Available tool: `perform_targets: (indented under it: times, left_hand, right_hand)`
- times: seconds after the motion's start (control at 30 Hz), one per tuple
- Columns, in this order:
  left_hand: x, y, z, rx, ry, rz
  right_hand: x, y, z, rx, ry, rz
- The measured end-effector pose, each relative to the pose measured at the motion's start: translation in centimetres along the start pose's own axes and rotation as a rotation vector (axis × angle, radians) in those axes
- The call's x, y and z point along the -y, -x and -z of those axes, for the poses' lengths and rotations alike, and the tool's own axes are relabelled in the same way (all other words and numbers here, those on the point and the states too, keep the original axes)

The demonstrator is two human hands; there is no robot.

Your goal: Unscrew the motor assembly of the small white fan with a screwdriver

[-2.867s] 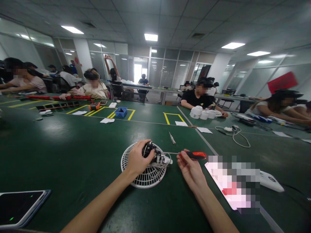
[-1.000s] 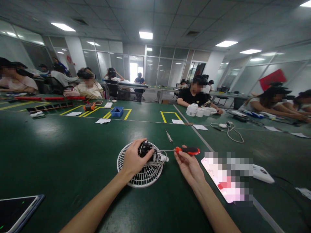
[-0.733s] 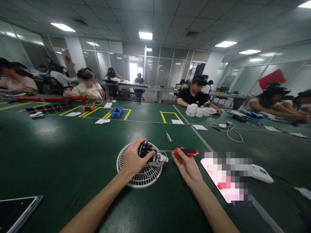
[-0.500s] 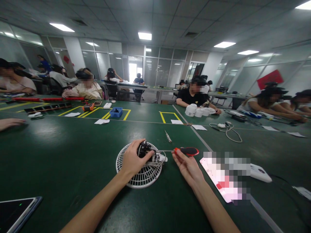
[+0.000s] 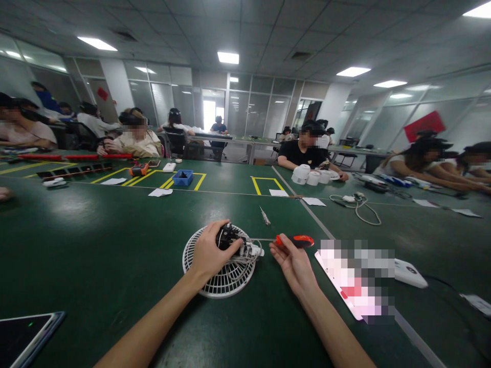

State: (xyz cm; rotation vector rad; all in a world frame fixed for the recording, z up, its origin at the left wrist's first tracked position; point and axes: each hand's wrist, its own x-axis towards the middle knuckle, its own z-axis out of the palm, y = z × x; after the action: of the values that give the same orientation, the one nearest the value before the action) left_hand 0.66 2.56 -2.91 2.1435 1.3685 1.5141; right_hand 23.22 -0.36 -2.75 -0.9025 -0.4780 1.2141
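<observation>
A round white fan grille (image 5: 226, 286) lies on the green table, with a black fan motor (image 5: 226, 236) and white cable resting on it. My left hand (image 5: 212, 248) is closed over the motor, thumb on its near right side. In my right hand (image 5: 293, 260), thumb and index finger pinch the red and black handle of a screwdriver (image 5: 301, 240). Its shaft runs level to the left and reaches the motor's right side; the tip is hidden there. Beyond the grille lies a small clear-handled screwdriver (image 5: 265, 216), touched by neither hand.
To the right are a lit phone (image 5: 337, 286), partly blurred out, and a white device (image 5: 409, 273) with a cable. A tablet (image 5: 26, 337) lies at the near left. Farther back stand a blue bin (image 5: 183, 177) and white rolls (image 5: 303, 175). Several people sit around the tables.
The screwdriver handle has turned about its axis, showing more red, and my right fingers have shifted slightly on it. My left hand stays put. Another person's hand at the far left has drawn back.
</observation>
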Motion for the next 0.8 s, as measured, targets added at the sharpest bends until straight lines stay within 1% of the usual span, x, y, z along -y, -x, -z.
perform_targets:
  times: [0.13, 0.23, 0.33, 0.5, 0.57, 0.8]
  left_hand:
    - [0.02, 0.0, 0.02, 0.007, -0.007, 0.003]
    - [0.01, 0.0, 0.03, 0.011, -0.01, 0.006]
    - [0.01, -0.01, 0.02, 0.01, -0.01, 0.002]
    - [-0.04, -0.01, 0.02, 0.012, -0.008, 0.007]
    - [-0.09, -0.01, 0.04, 0.013, -0.007, 0.012]
    - [-0.07, 0.02, 0.03, 0.003, -0.005, 0.004]
  right_hand:
    - [0.33, 0.24, -0.16, 0.002, -0.091, 0.022]
    - [0.49, 0.42, -0.31, 0.009, -0.155, 0.005]
    - [0.51, 0.46, -0.43, 0.011, -0.159, -0.024]
    - [0.42, 0.29, -0.59, -0.028, -0.051, -0.075]
    - [0.42, 0.24, -0.63, -0.041, -0.041, -0.078]
    - [0.58, 0.46, -0.74, -0.037, -0.195, -0.029]
